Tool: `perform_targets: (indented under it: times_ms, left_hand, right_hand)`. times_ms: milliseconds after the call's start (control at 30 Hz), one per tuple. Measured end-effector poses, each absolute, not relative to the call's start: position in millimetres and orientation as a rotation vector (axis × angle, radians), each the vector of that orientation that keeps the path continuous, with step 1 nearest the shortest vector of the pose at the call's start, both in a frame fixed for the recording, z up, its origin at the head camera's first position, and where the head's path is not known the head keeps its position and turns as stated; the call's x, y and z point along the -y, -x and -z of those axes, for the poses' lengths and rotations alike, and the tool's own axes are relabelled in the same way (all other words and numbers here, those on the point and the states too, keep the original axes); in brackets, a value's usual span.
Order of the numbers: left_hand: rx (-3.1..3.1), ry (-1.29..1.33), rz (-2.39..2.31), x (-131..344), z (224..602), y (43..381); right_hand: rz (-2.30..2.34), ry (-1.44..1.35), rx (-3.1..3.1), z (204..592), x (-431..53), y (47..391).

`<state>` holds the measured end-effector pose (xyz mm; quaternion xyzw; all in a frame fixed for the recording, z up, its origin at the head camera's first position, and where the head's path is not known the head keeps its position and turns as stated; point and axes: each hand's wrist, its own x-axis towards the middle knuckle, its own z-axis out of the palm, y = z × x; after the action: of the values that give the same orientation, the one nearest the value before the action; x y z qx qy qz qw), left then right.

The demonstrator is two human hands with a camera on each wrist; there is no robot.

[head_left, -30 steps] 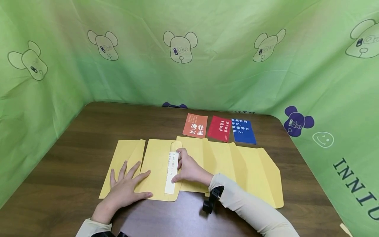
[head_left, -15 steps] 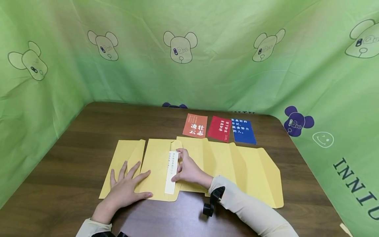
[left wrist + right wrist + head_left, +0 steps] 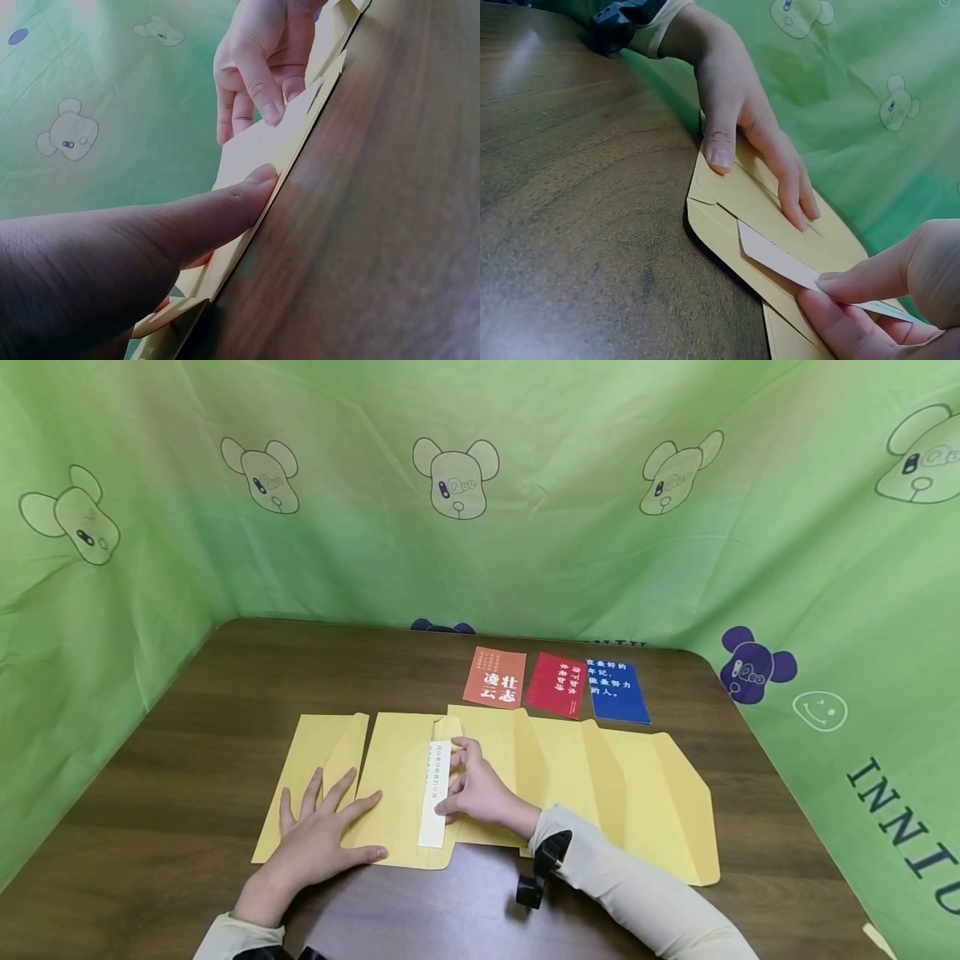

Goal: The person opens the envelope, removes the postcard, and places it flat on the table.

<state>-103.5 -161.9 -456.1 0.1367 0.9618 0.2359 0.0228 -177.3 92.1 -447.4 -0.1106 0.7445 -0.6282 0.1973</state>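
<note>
By the right hand (image 3: 483,789), a white card (image 3: 433,806) is pinched between thumb and fingers; it is partly covered at the mouth of a yellow envelope (image 3: 397,752). The left hand (image 3: 318,843), with fingers widely spread, is rested on this envelope and on the leftmost envelope (image 3: 311,739). At the right, overlapped envelopes (image 3: 558,760) are seen. Behind these, an orange card (image 3: 495,664), a red card (image 3: 551,689) and a blue card (image 3: 618,703) are laid on the table (image 3: 165,810).

Brown wood-grain surface (image 3: 150,768). Creased green cloth (image 3: 352,568) behind and on both sides, printed with outlined mouse heads (image 3: 459,500). Right side: purple mouse head (image 3: 748,670), pale smiley (image 3: 819,712) near it, dark lettering (image 3: 894,823) below, cut off.
</note>
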Motion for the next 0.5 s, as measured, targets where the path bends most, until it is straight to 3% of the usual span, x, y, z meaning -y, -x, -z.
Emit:
perform_targets:
  times_ms: [500]
  left_hand:
    - [-2.97,-0.416,-0.741,161.5,455.1,102.9]
  right_hand:
    - [1.788,0.339,-2.076,449.8,-99.5,175.6]
